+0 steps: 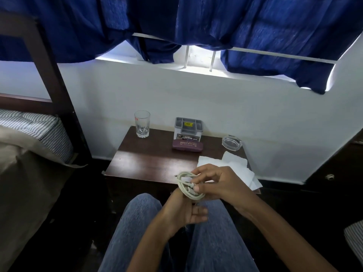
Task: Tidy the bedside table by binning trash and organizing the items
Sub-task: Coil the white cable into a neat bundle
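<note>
Left hand (183,213), right hand (222,183) hold coiled cable (184,193).

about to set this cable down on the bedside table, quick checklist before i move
1. Cable wound into a coil: ok, with one short end sticking out at the top left.
2. Right hand pinching the coil: ok.
3. Left hand gripping the coil: cannot tell, as the loops hide where they meet.
4. Bare spot on the table for the coil: ok, front left.
5. Room in the grey organizer: cannot tell, its compartments are too small to read.
6. White tissue binned: not ok, it lies on the table's right side.
</note>
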Tool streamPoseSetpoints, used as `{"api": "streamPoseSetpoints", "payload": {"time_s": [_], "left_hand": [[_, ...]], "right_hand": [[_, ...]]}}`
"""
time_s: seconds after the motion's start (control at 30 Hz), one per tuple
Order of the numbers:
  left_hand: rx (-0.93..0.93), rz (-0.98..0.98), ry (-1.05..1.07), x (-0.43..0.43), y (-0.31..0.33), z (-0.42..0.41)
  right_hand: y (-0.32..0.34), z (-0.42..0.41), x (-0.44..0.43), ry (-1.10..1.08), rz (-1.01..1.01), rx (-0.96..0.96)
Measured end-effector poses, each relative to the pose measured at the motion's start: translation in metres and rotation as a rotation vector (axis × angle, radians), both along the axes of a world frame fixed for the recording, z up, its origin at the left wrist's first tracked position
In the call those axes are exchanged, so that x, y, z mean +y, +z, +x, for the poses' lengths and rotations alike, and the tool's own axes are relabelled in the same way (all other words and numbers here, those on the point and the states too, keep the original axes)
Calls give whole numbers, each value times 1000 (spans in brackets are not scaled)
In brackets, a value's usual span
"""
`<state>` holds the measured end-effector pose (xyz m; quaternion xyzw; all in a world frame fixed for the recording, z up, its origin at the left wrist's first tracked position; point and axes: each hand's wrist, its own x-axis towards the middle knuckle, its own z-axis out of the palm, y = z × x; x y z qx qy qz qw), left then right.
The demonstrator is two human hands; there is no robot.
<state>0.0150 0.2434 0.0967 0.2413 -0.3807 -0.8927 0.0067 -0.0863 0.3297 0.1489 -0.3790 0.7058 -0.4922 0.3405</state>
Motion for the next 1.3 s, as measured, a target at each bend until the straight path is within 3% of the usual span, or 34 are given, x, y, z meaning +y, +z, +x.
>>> {"api": "streamPoseSetpoints", "payload": {"time_s": [0.13,0.3,0.4,0.47,0.63,0.77,0.93,1.0,1.13,1.2,1.3], "left_hand": [[-113,-280,280,-1,4,-1],[-9,-209,409,-3,14,0],[-8,-290,433,0,13,0],[6,-315,454,0,12,1],[14,-362,467,0,11,1],[8,-413,455,1,9,-1],[63,-723,424,-3,7,3],[105,-634,386,-5,12,3],[249,-232,275,-16,13,7],[362,-127,227,-17,7,11],[389,-80,221,-17,3,12]], "right_hand": [[-4,-1,-5,-73,-38,233],[-13,-9,-6,-127,-19,631],[-16,-11,-5,-93,-20,721],[-14,-11,-5,-85,-45,647],[3,-8,2,-94,-154,117],[6,-5,1,-90,-159,54],[4,-9,1,-243,-234,-14],[6,-10,0,-308,-257,-100],[9,-9,0,-338,-310,-307],[10,-9,0,-321,-337,-371],[11,-11,0,-310,-359,-406]]}}
